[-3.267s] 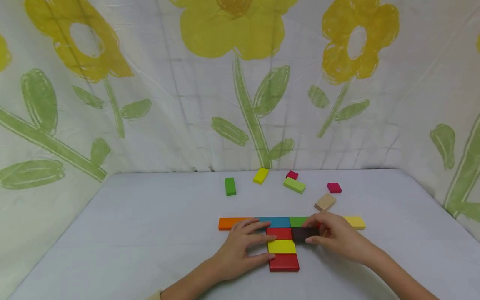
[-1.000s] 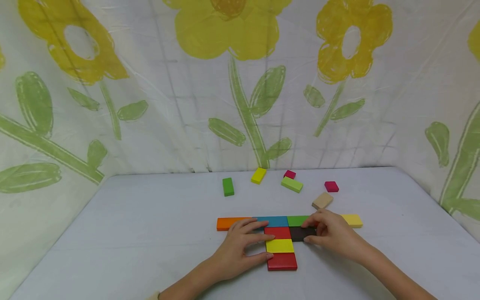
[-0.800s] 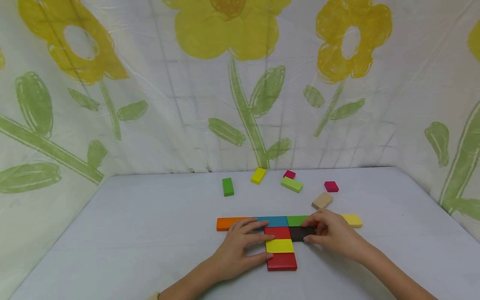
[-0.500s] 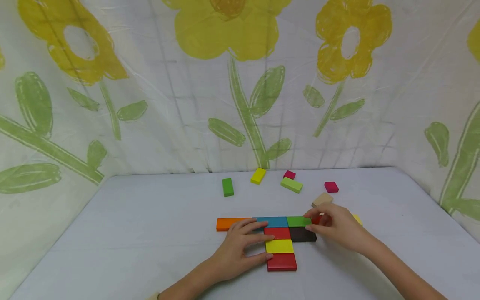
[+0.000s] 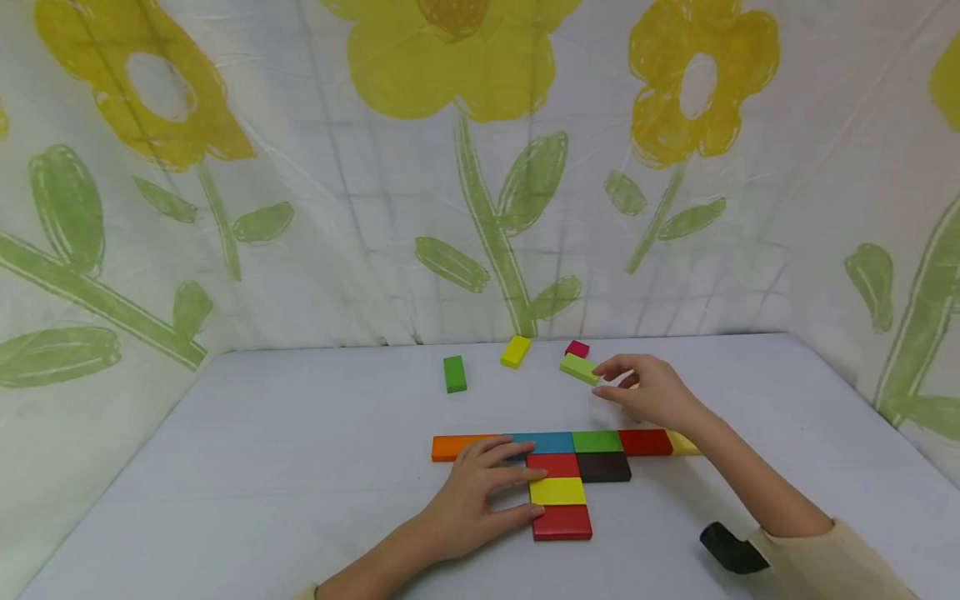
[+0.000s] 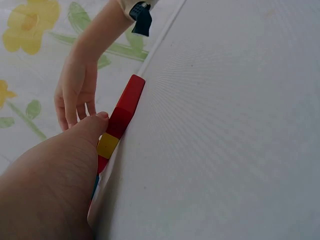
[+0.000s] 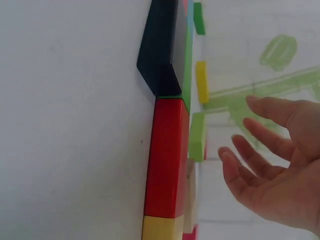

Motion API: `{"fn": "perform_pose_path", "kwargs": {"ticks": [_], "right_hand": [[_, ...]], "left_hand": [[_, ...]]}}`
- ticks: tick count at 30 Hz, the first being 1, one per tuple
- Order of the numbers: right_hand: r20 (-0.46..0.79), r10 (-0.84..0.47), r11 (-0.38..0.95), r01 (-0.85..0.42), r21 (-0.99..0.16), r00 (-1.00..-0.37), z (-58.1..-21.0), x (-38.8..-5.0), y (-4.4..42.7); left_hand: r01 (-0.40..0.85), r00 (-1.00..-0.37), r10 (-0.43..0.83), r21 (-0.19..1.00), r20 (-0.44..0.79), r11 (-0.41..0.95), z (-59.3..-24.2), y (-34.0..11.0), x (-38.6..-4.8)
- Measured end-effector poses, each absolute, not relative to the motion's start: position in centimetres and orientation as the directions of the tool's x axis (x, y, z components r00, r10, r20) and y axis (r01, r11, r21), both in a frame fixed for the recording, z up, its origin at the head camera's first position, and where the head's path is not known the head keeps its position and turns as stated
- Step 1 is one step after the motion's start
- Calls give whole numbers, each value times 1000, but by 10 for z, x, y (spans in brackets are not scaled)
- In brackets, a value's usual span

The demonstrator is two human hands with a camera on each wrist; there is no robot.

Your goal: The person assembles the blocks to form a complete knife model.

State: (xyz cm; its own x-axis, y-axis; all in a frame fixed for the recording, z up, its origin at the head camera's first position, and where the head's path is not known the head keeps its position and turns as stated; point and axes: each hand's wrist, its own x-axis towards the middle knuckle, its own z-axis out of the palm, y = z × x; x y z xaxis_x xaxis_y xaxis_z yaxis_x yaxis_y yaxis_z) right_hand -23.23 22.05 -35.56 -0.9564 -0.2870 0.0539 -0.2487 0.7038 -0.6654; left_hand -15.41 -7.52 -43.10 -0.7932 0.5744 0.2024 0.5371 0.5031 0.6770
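Note:
My left hand point(image 5: 480, 500) rests at the left side of a flat arrangement of blocks, fingertips on the blue block point(image 5: 543, 442), the upper red block point(image 5: 553, 465) and the lower red block point(image 5: 562, 522). Between those two reds is a yellow block point(image 5: 558, 492). The black block point(image 5: 604, 467) lies against the upper red one, below the green block point(image 5: 597, 442). My right hand point(image 5: 648, 390) hovers beyond the row, fingertips close to a loose light green block point(image 5: 577, 367). In the right wrist view its fingers point(image 7: 260, 127) are spread and hold nothing.
The row also has orange point(image 5: 459, 447), red point(image 5: 645, 442) and pale yellow point(image 5: 682, 443) blocks. Loose green point(image 5: 454, 374), yellow point(image 5: 515, 352) and pink point(image 5: 577, 348) blocks lie at the back. A plain wooden block point(image 7: 190, 200) shows in the right wrist view.
My right hand has let go of the black block, leaving it in place beside the red one, and has moved up and away towards the loose blocks. The left hand has stayed put.

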Motion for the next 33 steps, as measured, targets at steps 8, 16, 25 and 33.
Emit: {"fn": "perform_pose_path", "kwargs": {"ticks": [8,16,25,33], "right_hand": [[42,-244,715,-209,-667,-969,-365,-270,213],[-20,-210,708,-138,-693,-977,-373,-287,207],[-55,-169,725,-86,-683,-984,-379,-291,205],[-39,-214,721,-131,-680,-976,-381,-289,210]], "left_hand": [[541,-789,577,687,212,486,-432,-75,-155],[537,-789,580,686,203,491,-431,-76,-155],[539,-788,581,685,204,490,-431,-75,-154],[538,-790,578,682,204,495,-430,-75,-154]]}}
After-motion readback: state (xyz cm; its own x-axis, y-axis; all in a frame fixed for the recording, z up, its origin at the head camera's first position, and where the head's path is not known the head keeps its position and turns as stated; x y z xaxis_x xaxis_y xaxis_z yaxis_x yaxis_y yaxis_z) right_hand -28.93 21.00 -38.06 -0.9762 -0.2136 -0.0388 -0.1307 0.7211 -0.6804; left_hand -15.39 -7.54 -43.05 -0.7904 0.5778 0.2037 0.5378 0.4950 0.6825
